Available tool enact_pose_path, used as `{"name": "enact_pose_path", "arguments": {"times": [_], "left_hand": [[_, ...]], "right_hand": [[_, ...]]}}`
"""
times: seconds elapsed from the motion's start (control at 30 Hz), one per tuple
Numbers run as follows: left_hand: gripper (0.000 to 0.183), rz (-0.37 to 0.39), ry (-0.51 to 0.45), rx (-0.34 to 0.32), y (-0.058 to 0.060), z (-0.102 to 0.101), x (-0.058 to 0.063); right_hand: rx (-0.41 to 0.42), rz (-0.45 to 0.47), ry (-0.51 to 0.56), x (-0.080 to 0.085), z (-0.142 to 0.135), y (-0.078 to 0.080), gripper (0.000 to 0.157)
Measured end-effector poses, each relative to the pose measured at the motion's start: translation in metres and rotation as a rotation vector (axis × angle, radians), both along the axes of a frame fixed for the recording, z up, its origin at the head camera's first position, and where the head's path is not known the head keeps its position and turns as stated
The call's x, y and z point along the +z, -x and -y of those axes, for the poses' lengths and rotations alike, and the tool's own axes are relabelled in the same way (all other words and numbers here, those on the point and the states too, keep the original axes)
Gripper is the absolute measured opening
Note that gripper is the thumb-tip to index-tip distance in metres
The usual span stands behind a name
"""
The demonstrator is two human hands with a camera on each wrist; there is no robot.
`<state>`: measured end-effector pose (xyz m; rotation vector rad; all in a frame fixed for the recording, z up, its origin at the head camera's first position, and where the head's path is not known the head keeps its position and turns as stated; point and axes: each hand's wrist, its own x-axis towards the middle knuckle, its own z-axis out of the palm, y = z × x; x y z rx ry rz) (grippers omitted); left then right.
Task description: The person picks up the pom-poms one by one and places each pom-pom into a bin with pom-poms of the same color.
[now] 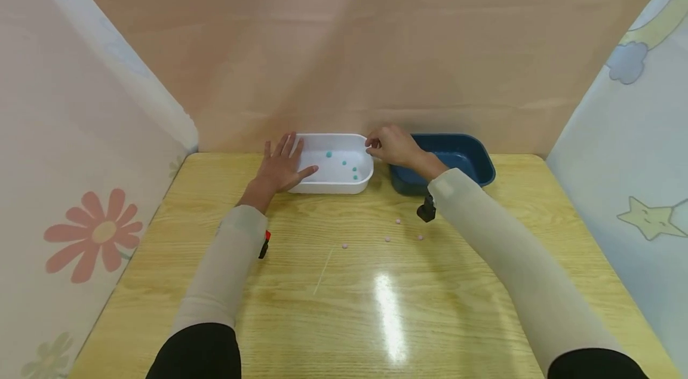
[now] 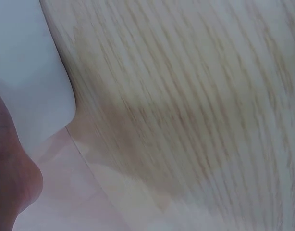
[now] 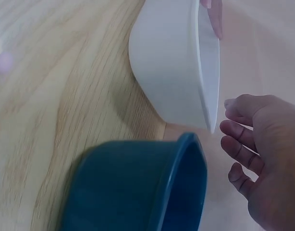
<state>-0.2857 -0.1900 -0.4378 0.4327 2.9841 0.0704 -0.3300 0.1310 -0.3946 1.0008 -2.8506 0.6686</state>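
Observation:
The white plastic basin (image 1: 330, 188) stands at the back of the table, with several small teal balls (image 1: 344, 163) lying in it. My left hand (image 1: 279, 170) rests with spread fingers on its left end. In the left wrist view only part of that hand shows, beside the white wall. My right hand (image 1: 395, 146) hovers near the basin's right rim, fingers loosely bent. From the right wrist view, that hand (image 3: 263, 149) is apart from both basins, and no ball shows in its fingers. Beneath the right wrist stands a dark blue basin (image 1: 486, 173).
Several small pale pink balls (image 1: 387, 239) lie scattered on the wooden table (image 1: 301, 319) in front of the basins. A brown paper backdrop (image 1: 344, 56) rises right behind them. Patterned panels stand on both sides.

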Motion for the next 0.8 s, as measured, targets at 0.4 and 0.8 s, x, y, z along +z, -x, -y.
{"name": "enact_pose_path", "arguments": {"times": [0.4,0.8], "left_hand": [[0.099,-0.047,-0.095,0.0,0.0,0.008,-0.004],[0.099,-0.099,-0.285,-0.021,-0.001,0.017,-0.001]], "right_hand": [[0.013,-0.034,-0.017,0.007,-0.029,-0.006,0.012],[-0.04,0.003,-0.135,0.018,-0.065,-0.021,0.037]]}}
